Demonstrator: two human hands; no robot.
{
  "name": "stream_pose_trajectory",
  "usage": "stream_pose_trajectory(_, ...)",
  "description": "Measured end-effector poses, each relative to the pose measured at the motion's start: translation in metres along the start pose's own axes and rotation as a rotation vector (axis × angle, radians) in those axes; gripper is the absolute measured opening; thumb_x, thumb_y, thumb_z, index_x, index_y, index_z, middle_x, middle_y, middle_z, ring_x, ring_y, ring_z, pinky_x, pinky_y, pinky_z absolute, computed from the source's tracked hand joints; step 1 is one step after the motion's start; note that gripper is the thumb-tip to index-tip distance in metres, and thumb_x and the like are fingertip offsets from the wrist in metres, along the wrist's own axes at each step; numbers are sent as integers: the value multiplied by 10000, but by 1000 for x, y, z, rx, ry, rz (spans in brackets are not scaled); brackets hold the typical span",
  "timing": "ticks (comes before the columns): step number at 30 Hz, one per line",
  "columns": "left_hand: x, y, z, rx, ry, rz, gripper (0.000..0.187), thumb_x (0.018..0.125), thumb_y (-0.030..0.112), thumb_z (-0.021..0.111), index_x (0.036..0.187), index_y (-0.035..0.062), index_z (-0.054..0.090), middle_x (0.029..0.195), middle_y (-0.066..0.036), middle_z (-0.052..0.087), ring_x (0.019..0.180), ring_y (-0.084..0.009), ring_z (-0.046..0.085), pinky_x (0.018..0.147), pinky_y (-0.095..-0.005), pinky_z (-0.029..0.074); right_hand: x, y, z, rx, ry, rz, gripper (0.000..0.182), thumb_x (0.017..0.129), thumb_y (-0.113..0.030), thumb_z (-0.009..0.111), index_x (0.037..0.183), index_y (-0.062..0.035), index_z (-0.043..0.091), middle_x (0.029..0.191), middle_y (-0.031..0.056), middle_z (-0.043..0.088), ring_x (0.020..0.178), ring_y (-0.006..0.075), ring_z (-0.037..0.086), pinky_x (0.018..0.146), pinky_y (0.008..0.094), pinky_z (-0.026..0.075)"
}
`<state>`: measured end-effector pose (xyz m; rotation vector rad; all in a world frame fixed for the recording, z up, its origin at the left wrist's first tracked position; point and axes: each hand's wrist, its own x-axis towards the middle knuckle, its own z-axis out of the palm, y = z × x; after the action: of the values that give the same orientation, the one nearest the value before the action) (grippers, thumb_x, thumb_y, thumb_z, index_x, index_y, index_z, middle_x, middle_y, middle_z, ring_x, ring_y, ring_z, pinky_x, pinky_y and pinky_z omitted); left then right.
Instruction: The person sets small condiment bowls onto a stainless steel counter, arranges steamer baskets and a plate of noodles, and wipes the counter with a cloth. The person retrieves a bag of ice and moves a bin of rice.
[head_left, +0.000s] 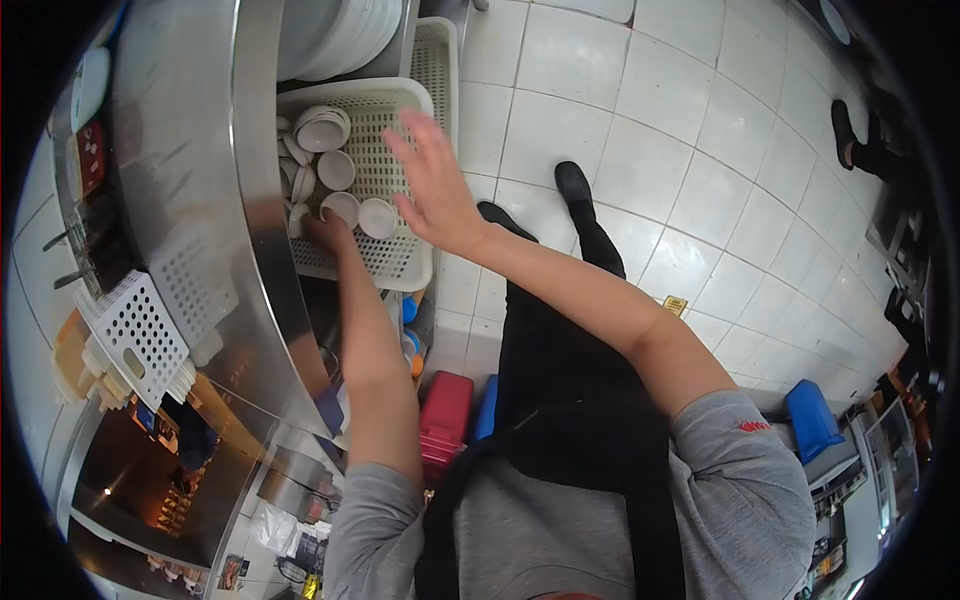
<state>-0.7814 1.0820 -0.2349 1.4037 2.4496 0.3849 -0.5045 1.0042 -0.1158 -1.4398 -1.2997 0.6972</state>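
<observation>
Small white bowls (337, 170) lie in a cream plastic basket (405, 262) with slotted sides, some stacked and some tipped on their sides. My left hand (328, 232) reaches into the near part of the basket, its fingers closed at the rim of a small white bowl (341, 208). Another bowl (378, 218) sits just to the right of it. Over the basket's right edge hovers my right hand (436, 185), fingers spread and holding nothing.
Large white plates (345, 35) are stacked beyond the basket. A steel counter edge (255, 200) overhangs on the left, with a white perforated holder (140, 335) above it. Below stands a red bin (446, 410). Another person's foot (843, 120) shows on the tiled floor.
</observation>
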Motion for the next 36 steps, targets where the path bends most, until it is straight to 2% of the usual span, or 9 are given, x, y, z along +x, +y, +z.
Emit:
stream_pose_trajectory(5, -45, 30, 8, 147, -115, 406, 560, 785, 306, 595, 1199, -38, 443, 1135, -256, 499, 1087, -390, 465, 922, -456, 353, 32, 8, 63, -89, -514, 119, 447, 652, -64, 599, 1094, -29, 542, 1212, 165, 460, 1164, 333, 402, 958, 444, 357)
stream_pose_trajectory(11, -51, 49, 16, -121, -138, 567, 545, 715, 261, 686, 1135, -12, 472, 1120, -234, 487, 1097, -391, 418, 901, -453, 341, 101, 26, 126, -680, -223, -470, 271, 783, -197, 528, 1029, -91, 574, 1110, 113, 506, 1079, 272, 477, 864, 385, 424)
stream_pose_trajectory(13, -57, 47, 9, -106, -48, 656, 545, 688, 247, 718, 1110, -4, 482, 1093, -227, 490, 1088, -388, 416, 894, -449, 343, 116, 37, 137, -687, -327, -431, 275, 797, -197, 522, 1055, -110, 561, 1096, 108, 516, 1081, 274, 477, 860, 393, 429)
stream_pose_trajectory(15, -73, 52, 1, -379, 51, 207, 605, 639, 213, 760, 1117, -1, 459, 1079, -219, 463, 1062, -378, 423, 909, -448, 335, 123, 44, 145, -691, -429, -389, 281, 810, -197, 516, 1081, -129, 547, 1083, 102, 526, 1084, 276, 476, 856, 401, 434)
stream_pose_trajectory(18, -93, 42, -3, -17, -363, 417, 679, 617, 200, 773, 1159, 2, 415, 1095, -220, 431, 1070, -374, 410, 924, -468, 327, 124, 45, 143, -526, -432, -112, 328, 812, -179, 528, 1135, -131, 506, 1065, 117, 562, 1043, 285, 525, 780, 385, 496)
stream_pose_trajectory(23, -109, 51, 1, 190, -317, 482, 625, 623, 152, 749, 1139, 19, 422, 1095, -215, 441, 1044, -370, 427, 917, -465, 348, 123, 46, 135, -436, -412, -59, 381, 743, -101, 588, 1116, -114, 510, 992, 157, 596, 953, 322, 584, 766, 377, 505)
stream_pose_trajectory(31, -58, 112, -37, -394, -107, 115, 501, 642, 180, 741, 1025, -20, 489, 1030, -176, 523, 1024, -306, 505, 868, -395, 428, 92, 39, 94, 1018, -338, 746, 417, 750, -26, 646, 1137, -42, 492, 954, 76, 615, 833, 207, 626, 647, 331, 527)
stream_pose_trajectory(34, 7, 41, 60, 81, -77, 658, 461, 715, 288, 691, 1090, 48, 572, 1049, -110, 622, 935, -224, 600, 807, -358, 450, 77, 30, 79, 1764, -440, 922, 441, 789, -25, 621, 1186, -57, 429, 1044, 98, 562, 953, 250, 588, 774, 511, 526)
stream_pose_trajectory(36, -5, 60, 48, 12, -187, 580, 498, 691, 283, 705, 1093, 37, 544, 1052, -118, 596, 951, -236, 578, 828, -366, 435, 70, 28, 72, 1709, -439, 955, 437, 809, -53, 608, 1202, -88, 420, 1059, 73, 554, 956, 236, 585, 769, 531, 518)
